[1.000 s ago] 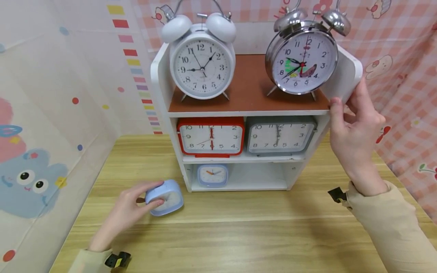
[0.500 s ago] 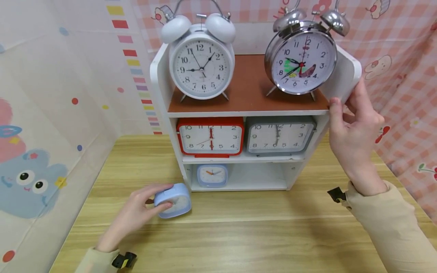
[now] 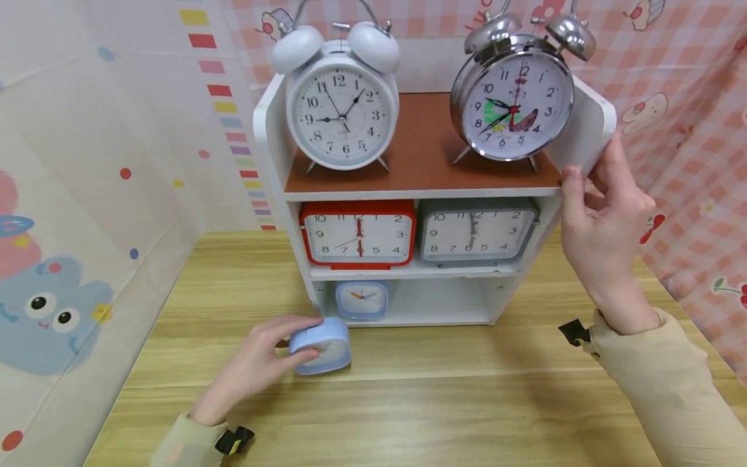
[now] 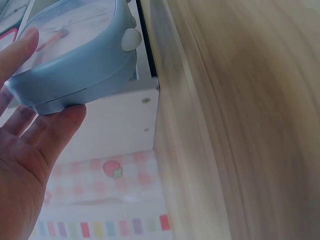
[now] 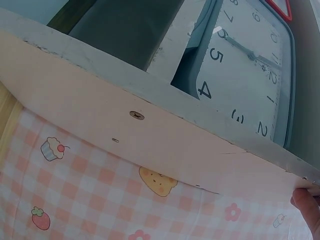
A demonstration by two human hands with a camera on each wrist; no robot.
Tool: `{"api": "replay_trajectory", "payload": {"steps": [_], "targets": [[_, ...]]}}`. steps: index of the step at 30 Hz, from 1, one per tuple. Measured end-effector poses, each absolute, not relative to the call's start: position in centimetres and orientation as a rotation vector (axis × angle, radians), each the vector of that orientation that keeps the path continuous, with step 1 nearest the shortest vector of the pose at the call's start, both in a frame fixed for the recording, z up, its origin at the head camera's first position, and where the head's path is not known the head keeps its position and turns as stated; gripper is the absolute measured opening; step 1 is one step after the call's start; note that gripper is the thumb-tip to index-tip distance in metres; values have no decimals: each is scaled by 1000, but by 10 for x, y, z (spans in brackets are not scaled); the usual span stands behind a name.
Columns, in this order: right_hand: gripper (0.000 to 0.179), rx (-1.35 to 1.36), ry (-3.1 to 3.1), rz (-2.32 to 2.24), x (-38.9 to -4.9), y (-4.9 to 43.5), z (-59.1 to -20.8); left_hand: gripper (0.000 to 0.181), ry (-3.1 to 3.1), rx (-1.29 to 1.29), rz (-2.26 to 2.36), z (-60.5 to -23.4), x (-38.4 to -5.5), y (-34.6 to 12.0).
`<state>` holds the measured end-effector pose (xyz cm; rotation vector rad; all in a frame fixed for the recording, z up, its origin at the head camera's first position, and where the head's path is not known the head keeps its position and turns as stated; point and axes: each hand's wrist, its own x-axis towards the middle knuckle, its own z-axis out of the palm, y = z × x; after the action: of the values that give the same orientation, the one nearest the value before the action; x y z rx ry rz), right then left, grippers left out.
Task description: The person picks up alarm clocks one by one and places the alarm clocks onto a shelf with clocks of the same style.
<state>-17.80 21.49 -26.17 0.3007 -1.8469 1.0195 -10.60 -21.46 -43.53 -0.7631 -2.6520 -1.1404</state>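
My left hand [image 3: 262, 357] pinches a small light-blue alarm clock [image 3: 321, 347], thumb over its face and fingers behind. In the left wrist view this clock [image 4: 95, 65] shows its side, with a white knob. It is in front of the lower left corner of a white shelf unit [image 3: 403, 193]. My right hand [image 3: 609, 227] grips the shelf's right side panel near the upper board. A like light-blue clock [image 3: 362, 300] stands at the left of the bottom shelf. On the middle shelf are a red clock [image 3: 357, 235] and a grey clock [image 3: 475, 233].
On the brown top board stand a white twin-bell clock [image 3: 343, 117] and a silver twin-bell clock [image 3: 513, 107]. The shelf rests on a wood-grain table [image 3: 408, 402]. A patterned cloth [image 3: 671, 162] hangs behind and at the right.
My left hand has carried the light-blue clock to the right, toward the shelf's bottom front edge. My right hand has stayed on the side panel.
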Motion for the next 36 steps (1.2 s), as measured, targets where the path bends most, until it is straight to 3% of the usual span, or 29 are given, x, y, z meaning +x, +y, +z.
{"api": "replay_trajectory", "payload": {"steps": [36], "targets": [[49, 297, -1856, 1001, -178, 216, -262, 46, -2662, -1116, -1187, -418, -134, -111]]}}
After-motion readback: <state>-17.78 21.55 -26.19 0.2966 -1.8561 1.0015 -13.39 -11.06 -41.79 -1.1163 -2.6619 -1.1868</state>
